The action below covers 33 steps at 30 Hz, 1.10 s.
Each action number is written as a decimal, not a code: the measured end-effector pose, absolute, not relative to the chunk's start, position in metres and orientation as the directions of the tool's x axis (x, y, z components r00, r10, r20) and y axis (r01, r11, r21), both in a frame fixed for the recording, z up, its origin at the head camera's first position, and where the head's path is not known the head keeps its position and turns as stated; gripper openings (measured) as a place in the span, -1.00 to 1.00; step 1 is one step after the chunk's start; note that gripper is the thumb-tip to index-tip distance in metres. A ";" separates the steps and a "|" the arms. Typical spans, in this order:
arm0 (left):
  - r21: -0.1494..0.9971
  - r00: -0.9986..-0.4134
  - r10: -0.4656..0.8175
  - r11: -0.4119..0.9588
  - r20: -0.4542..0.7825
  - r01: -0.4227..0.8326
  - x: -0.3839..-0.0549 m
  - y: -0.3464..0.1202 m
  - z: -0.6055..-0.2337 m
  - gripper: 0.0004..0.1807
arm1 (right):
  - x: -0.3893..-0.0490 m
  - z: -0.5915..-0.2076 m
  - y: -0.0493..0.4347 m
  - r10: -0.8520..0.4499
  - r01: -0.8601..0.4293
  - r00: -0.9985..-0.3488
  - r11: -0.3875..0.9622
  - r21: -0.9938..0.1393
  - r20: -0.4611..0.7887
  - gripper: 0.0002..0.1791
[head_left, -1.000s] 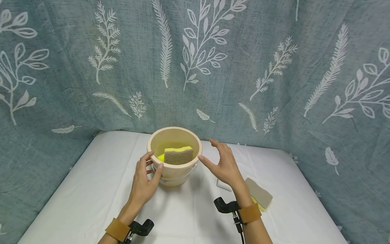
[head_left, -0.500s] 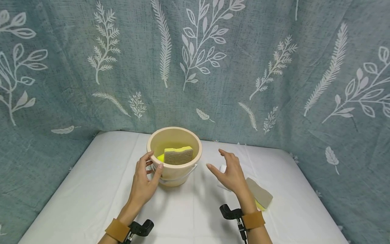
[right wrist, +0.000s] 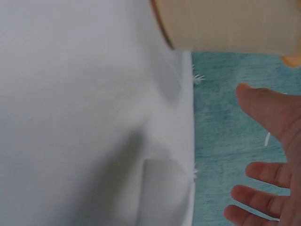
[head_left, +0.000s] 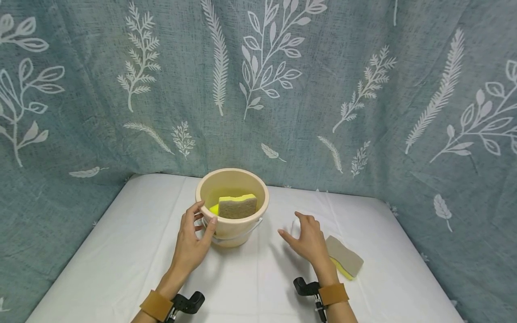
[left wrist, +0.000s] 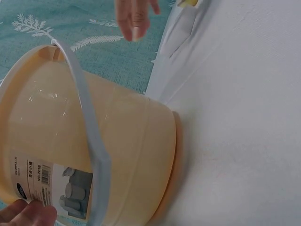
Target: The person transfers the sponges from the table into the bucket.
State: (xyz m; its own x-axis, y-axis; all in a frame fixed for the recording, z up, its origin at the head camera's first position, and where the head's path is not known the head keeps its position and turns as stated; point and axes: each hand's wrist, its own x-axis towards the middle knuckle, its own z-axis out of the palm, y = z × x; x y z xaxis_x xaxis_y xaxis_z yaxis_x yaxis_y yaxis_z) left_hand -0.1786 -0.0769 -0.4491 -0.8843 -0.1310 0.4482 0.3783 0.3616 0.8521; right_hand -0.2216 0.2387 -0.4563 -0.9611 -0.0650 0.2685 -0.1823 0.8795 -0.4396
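In the head view, your left hand [head_left: 191,242] grips the near left side of the cream bucket [head_left: 231,230], thumb on the front of the rim and fingers bent against the outer wall. The bucket stands upright on the white table [head_left: 258,287], towards its far edge and left of its middle. In it you have a sponge [head_left: 237,209] standing on edge, yellow on top with its grey-brown face towards you, and a brighter yellow piece [head_left: 214,209] shows just behind its left end. Your right hand [head_left: 308,242] is well to the right of the bucket, holding nothing, thumb and index spread wide. A white item [head_left: 296,229] shows partly behind that hand, and just beyond your wrist a second sponge [head_left: 344,256] lies on the table, grey-brown face up with yellow below. In the left wrist view, your left fingertips press near the printed label [left wrist: 49,181] on the bucket's side, and the pale handle [left wrist: 99,174] hangs down across the wall. Your right hand's fingers appear at the top, apart from the bucket. In the right wrist view, your right thumb and fingers are again wide apart, clear of the bucket wall above; the white item lies flat on the table near the bottom edge.
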 end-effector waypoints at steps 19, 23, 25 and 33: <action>0.854 -0.885 -0.133 0.358 0.447 0.377 -0.180 -0.078 -0.450 -0.34 | -0.222 -0.492 0.242 0.005 -0.071 -0.981 0.921 -0.382 0.194 -0.27; 0.852 -0.883 -0.132 0.361 0.449 0.379 -0.180 -0.079 -0.451 -0.35 | -0.222 -0.493 0.242 -0.001 -0.084 -0.977 0.920 -0.383 0.212 -0.33; 0.851 -0.883 -0.131 0.361 0.451 0.382 -0.180 -0.079 -0.451 -0.35 | -0.223 -0.494 0.242 0.001 -0.085 -0.976 0.918 -0.386 0.218 -0.34; 0.850 -0.882 -0.131 0.364 0.452 0.381 -0.180 -0.079 -0.451 -0.35 | -0.224 -0.495 0.245 0.037 -0.068 -0.972 0.901 -0.428 0.233 -0.39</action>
State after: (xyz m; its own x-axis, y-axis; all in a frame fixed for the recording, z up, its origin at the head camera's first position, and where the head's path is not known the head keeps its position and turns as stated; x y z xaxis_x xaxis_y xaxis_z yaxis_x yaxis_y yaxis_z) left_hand -0.1801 -0.0791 -0.4512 -0.8824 -0.1308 0.4520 0.3814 0.3640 0.8498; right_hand -0.2238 0.2448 -0.4955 -0.9717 0.0374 0.2334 -0.0682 0.9011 -0.4283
